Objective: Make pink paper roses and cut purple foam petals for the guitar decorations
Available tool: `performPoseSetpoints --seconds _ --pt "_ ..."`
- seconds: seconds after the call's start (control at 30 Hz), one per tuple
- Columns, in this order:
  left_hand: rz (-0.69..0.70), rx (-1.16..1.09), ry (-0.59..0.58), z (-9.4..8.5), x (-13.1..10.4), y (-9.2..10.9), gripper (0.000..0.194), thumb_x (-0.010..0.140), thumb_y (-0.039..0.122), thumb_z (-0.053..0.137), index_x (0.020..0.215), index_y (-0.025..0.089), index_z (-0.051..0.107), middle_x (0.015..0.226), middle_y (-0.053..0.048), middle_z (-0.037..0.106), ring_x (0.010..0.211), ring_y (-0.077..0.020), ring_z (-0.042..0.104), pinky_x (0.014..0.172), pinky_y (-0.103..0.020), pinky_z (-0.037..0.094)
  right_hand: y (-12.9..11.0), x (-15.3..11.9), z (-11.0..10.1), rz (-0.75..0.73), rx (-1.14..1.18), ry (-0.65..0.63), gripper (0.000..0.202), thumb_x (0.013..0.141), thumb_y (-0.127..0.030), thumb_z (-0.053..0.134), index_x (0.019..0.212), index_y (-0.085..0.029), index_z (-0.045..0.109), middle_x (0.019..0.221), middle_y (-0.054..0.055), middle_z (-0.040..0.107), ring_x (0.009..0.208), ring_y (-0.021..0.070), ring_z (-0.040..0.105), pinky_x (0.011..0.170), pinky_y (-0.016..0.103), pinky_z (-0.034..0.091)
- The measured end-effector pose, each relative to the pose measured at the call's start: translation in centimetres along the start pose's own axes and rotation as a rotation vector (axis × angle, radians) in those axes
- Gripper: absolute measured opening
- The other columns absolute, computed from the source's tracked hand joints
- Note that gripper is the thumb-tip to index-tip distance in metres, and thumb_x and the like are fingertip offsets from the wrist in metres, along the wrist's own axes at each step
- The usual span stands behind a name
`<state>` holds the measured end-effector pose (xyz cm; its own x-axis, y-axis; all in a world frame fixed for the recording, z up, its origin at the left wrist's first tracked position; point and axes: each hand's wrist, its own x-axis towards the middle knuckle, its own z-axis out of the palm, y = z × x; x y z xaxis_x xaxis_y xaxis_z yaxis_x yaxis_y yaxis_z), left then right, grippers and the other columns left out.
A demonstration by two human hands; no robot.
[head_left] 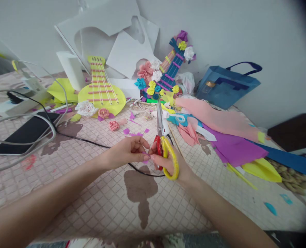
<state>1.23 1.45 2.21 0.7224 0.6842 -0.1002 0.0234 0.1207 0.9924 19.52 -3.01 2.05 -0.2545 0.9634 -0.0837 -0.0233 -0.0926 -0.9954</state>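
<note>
Right hand (168, 160) grasps scissors (162, 144), blades pointing away; left hand (128, 151), just left of them, pinches a purple scrap (145, 161).

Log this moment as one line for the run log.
left hand: pinching small purple paper scrap | right hand: gripping scissors, blades up | black cable under hands

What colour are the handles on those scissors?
The scissors in the right hand have yellow and red handles, seen in the head view.
</note>
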Motion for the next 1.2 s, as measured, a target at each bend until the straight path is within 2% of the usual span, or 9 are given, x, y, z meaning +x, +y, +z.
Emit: performPoseSetpoints --seconds 0.17,0.3,0.43,0.5,0.6,0.73,0.9,1.07,1.2 --pt "-0.025 -0.010 0.014 0.3 -0.2 0.5 0.028 0.076 0.034 0.071 0.093 0.016 0.056 0.078 0.000 0.062 0.071 -0.0114 0.057 0.064 -0.023 0.044 -0.2 0.0 0.1 0.026 -0.055 0.014 0.022 0.068 -0.018 0.063 0.085 -0.020 0.048 0.072 -0.006 0.055 0.049 0.0060 0.049 0.044 0.019 0.044" --pt "-0.131 -0.056 0.079 0.5 -0.4 1.1 0.031 0.081 0.046 0.063 0.093 0.016 0.059 0.080 0.000 0.061 0.067 -0.0102 0.056 0.062 -0.023 0.047 -0.2 0.1 -0.1 0.011 -0.062 0.050 0.019 0.069 -0.020 0.063 0.083 -0.020 0.050 0.071 -0.005 0.055 0.049 0.0058 0.049 0.044 0.019 0.044" --pt "-0.193 -0.066 0.072 0.5 -0.4 0.9 0.027 0.072 0.038 0.074 0.080 0.015 0.061 0.071 0.002 0.062 0.061 -0.0088 0.056 0.061 -0.023 0.048 -0.2 0.2 -0.4 0.008 -0.057 0.070 0.023 0.069 -0.025 0.066 0.082 -0.020 0.048 0.072 -0.005 0.055 0.047 0.0058 0.049 0.042 0.019 0.042" --pt "-0.198 -0.083 0.108 0.4 -0.3 0.8 0.025 0.071 0.034 0.075 0.074 0.014 0.060 0.066 0.002 0.063 0.058 -0.0081 0.056 0.061 -0.022 0.046 -0.2 0.3 -0.4 -0.016 -0.063 0.082 0.027 0.070 -0.030 0.069 0.084 -0.021 0.048 0.073 -0.005 0.055 0.049 0.0065 0.049 0.043 0.020 0.044" --pt "-0.137 -0.181 0.221 0.2 -0.1 0.9 0.025 0.072 0.032 0.075 0.071 0.014 0.058 0.065 0.001 0.065 0.060 -0.0084 0.058 0.064 -0.022 0.046 0.0 0.3 -0.6 -0.051 -0.105 0.105 0.033 0.074 -0.045 0.067 0.084 -0.021 0.048 0.067 -0.006 0.050 0.048 0.0072 0.046 0.044 0.021 0.045" --pt "0.005 -0.326 0.388 -0.1 -0.1 1.5 0.027 0.071 0.032 0.076 0.072 0.014 0.056 0.071 0.000 0.067 0.067 -0.0098 0.062 0.071 -0.025 0.049 0.6 0.2 -1.0 -0.055 -0.174 0.050 0.043 0.080 -0.064 0.052 0.081 -0.022 0.044 0.063 -0.007 0.042 0.047 0.0076 0.042 0.044 0.021 0.043" --pt "0.109 -0.418 0.506 -0.4 -0.2 2.0 0.025 0.072 0.029 0.076 0.072 0.015 0.055 0.076 -0.001 0.069 0.077 -0.0131 0.066 0.081 -0.029 0.051 0.3 -0.2 -1.0 0.006 -0.330 -0.088 0.040 0.082 -0.061 0.053 0.082 -0.022 0.045 0.060 -0.007 0.038 0.046 0.0074 0.034 0.041 0.020 0.032" --pt "0.209 -0.350 0.554 -0.7 -0.2 2.1 0.025 0.073 0.030 0.075 0.073 0.015 0.056 0.078 -0.001 0.070 0.077 -0.0130 0.067 0.084 -0.030 0.052 -0.5 -0.2 -0.5 -0.025 -0.449 -0.103 0.039 0.079 -0.055 0.061 0.074 -0.022 0.041 0.063 -0.005 0.041 0.052 0.0089 0.036 0.046 0.021 0.031" --pt "0.231 -0.309 0.545 -0.7 -0.2 2.2 0.024 0.073 0.031 0.075 0.074 0.015 0.058 0.076 0.000 0.069 0.074 -0.0121 0.066 0.083 -0.031 0.053 -0.3 -0.2 -0.6 -0.040 -0.472 -0.117 0.036 0.081 -0.054 0.058 0.074 -0.022 0.042 0.062 -0.005 0.040 0.053 0.0093 0.035 0.045 0.022 0.028"
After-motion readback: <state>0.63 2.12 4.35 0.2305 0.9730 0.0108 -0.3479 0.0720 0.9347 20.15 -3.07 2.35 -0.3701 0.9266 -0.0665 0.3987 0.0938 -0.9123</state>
